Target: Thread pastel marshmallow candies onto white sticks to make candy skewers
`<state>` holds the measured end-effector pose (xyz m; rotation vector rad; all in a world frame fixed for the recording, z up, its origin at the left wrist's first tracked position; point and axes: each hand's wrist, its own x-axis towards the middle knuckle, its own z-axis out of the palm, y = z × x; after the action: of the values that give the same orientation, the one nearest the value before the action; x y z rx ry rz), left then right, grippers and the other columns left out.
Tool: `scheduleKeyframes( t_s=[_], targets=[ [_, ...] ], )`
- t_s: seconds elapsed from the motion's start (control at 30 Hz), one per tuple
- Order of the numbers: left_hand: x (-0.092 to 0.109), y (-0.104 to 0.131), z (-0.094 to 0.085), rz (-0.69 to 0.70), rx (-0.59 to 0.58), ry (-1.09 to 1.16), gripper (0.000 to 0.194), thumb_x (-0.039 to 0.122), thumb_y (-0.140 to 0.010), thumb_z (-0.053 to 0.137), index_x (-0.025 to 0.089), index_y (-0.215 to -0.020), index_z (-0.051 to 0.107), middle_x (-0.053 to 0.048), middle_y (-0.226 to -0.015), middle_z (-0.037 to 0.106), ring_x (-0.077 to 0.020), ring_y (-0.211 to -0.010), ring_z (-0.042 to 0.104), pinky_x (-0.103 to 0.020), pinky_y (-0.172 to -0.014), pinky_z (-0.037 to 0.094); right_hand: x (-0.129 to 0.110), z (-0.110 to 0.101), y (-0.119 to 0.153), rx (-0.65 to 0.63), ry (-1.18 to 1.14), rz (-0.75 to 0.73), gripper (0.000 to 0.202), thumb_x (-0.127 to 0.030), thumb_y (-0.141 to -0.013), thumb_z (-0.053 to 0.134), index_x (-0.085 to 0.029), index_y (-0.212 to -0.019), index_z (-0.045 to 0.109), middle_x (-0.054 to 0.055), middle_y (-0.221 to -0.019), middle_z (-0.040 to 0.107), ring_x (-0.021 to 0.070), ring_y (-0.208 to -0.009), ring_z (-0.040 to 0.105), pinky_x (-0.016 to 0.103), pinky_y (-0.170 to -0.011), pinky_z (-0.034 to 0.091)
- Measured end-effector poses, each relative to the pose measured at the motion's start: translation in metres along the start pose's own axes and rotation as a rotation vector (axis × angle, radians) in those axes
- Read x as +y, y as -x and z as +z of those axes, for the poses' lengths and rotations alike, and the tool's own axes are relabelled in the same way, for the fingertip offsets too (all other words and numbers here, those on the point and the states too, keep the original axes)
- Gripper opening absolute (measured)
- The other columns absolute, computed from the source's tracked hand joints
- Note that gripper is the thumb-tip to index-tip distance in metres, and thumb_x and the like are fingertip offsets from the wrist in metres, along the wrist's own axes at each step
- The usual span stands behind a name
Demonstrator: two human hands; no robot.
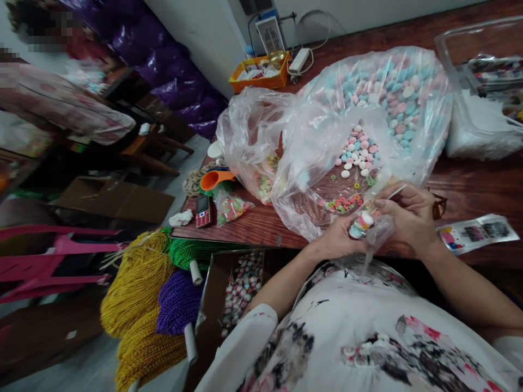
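My left hand (pixel 340 237) is closed around a small bunch of pastel candies (pixel 362 224), white, pink and pale blue, at the table's front edge. Clear plastic film (pixel 378 233) hangs between my hands. Close on the right, my right hand (pixel 414 218) pinches a thin white string (pixel 397 190) that sticks up past the fingertips. Just beyond my hands lies an opened clear plastic bag (pixel 302 188), with loose round candies (pixel 359 151) and small coloured rings (pixel 345 203) on it. Behind it bulges a large clear bag of pastel candies (pixel 402 95).
An orange tray (pixel 259 79), an orange scoop (pixel 216 178), a phone (pixel 203 212) and a small bag of rings (pixel 232 208) sit leftward. A printed packet (pixel 478 234) and a clear bin (pixel 482 128) are rightward. Below stand a box of candies (pixel 243 286) and yellow cord bundles (pixel 137 288). Another person (pixel 69 103) sits far left.
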<state>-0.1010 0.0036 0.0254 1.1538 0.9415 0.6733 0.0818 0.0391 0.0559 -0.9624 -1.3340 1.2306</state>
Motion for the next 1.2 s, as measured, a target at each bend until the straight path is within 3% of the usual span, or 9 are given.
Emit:
scheduleKeyframes(
  t_s=[0.1, 0.2, 0.27, 0.37, 0.5, 0.67, 0.97, 1.07, 1.2],
  targets=[
    [0.006, 0.006, -0.005, -0.187, -0.312, 0.056, 0.051, 0.045, -0.052, 0.096, 0.014, -0.073, 0.061, 0.004, -0.060, 0.059, -0.0083, -0.049, 0.050, -0.024, -0.049, 0.044, -0.007, -0.012, -0.009, -0.080, -0.056, -0.033, 0.022, -0.040, -0.074, 0.088, -0.024, -0.076, 0.073, 0.001, -0.074, 0.072, 0.0165, -0.058, 0.063, 0.031, -0.052, 0.050],
    [0.006, 0.007, -0.005, -0.246, -0.539, 0.151, 0.056, 0.043, -0.048, 0.099, 0.017, -0.069, 0.055, 0.003, -0.059, 0.061, -0.0086, -0.043, 0.050, -0.024, -0.041, 0.041, -0.006, -0.018, -0.016, -0.196, -0.105, -0.015, 0.030, -0.045, -0.069, 0.090, -0.021, -0.071, 0.072, 0.002, -0.067, 0.071, 0.0167, -0.054, 0.062, 0.031, -0.050, 0.050],
    [0.004, 0.004, -0.003, -0.258, -0.653, 0.231, 0.058, 0.040, -0.044, 0.101, 0.019, -0.069, 0.052, 0.004, -0.058, 0.061, -0.0087, -0.041, 0.048, -0.024, -0.037, 0.039, -0.002, -0.019, -0.020, -0.212, -0.131, -0.013, 0.032, -0.047, -0.068, 0.091, -0.021, -0.068, 0.072, 0.003, -0.065, 0.071, 0.0178, -0.055, 0.063, 0.032, -0.051, 0.051],
    [0.000, 0.002, -0.002, -0.268, -0.738, 0.305, 0.061, 0.035, -0.042, 0.102, 0.020, -0.068, 0.049, 0.006, -0.055, 0.058, -0.0083, -0.038, 0.046, -0.024, -0.035, 0.036, 0.002, -0.020, -0.022, -0.130, -0.164, -0.036, 0.031, -0.047, -0.066, 0.092, -0.022, -0.069, 0.072, 0.002, -0.064, 0.071, 0.0175, -0.053, 0.062, 0.031, -0.048, 0.048],
    [-0.002, 0.004, -0.005, -0.261, -0.640, 0.325, 0.062, 0.035, -0.041, 0.102, 0.019, -0.070, 0.050, 0.005, -0.058, 0.060, -0.0078, -0.040, 0.047, -0.024, -0.037, 0.037, 0.005, -0.024, -0.021, -0.051, -0.196, -0.043, 0.030, -0.047, -0.063, 0.093, -0.024, -0.069, 0.074, 0.000, -0.060, 0.068, 0.0160, -0.048, 0.058, 0.030, -0.045, 0.045],
    [-0.002, 0.005, -0.005, -0.282, -0.554, 0.336, 0.058, 0.043, -0.049, 0.098, 0.019, -0.070, 0.050, 0.005, -0.056, 0.058, -0.0072, -0.039, 0.046, -0.023, -0.037, 0.034, 0.005, -0.025, -0.011, -0.153, -0.141, 0.008, 0.028, -0.050, -0.067, 0.090, -0.028, -0.067, 0.073, 0.000, -0.062, 0.069, 0.0201, -0.054, 0.061, 0.036, -0.052, 0.051],
    [0.005, 0.004, -0.007, -0.283, -0.382, 0.313, 0.058, 0.046, -0.051, 0.098, 0.018, -0.074, 0.053, 0.007, -0.053, 0.052, -0.0078, -0.042, 0.046, -0.023, -0.043, 0.036, 0.017, 0.005, 0.017, -0.151, -0.089, 0.090, 0.024, -0.041, -0.074, 0.087, -0.023, -0.070, 0.071, -0.001, -0.067, 0.070, 0.0157, -0.058, 0.062, 0.028, -0.053, 0.051],
    [0.002, 0.004, -0.008, -0.256, -0.287, 0.194, 0.059, 0.048, -0.053, 0.097, 0.016, -0.089, 0.062, 0.006, -0.063, 0.059, -0.0085, -0.049, 0.050, -0.023, -0.048, 0.041, 0.023, -0.001, 0.020, -0.009, -0.063, 0.088, 0.020, -0.036, -0.076, 0.086, -0.022, -0.074, 0.072, -0.002, -0.065, 0.068, 0.0130, -0.053, 0.058, 0.025, -0.048, 0.045],
    [-0.007, 0.003, -0.004, -0.032, -0.084, 0.000, 0.057, 0.045, -0.063, 0.091, 0.013, -0.106, 0.069, 0.003, -0.079, 0.065, -0.0106, -0.068, 0.057, -0.025, -0.067, 0.049, 0.019, -0.011, 0.015, 0.193, 0.005, 0.007, 0.015, -0.030, -0.076, 0.086, -0.023, -0.074, 0.073, -0.002, -0.066, 0.068, 0.0121, -0.055, 0.058, 0.024, -0.051, 0.046]
  ],
)
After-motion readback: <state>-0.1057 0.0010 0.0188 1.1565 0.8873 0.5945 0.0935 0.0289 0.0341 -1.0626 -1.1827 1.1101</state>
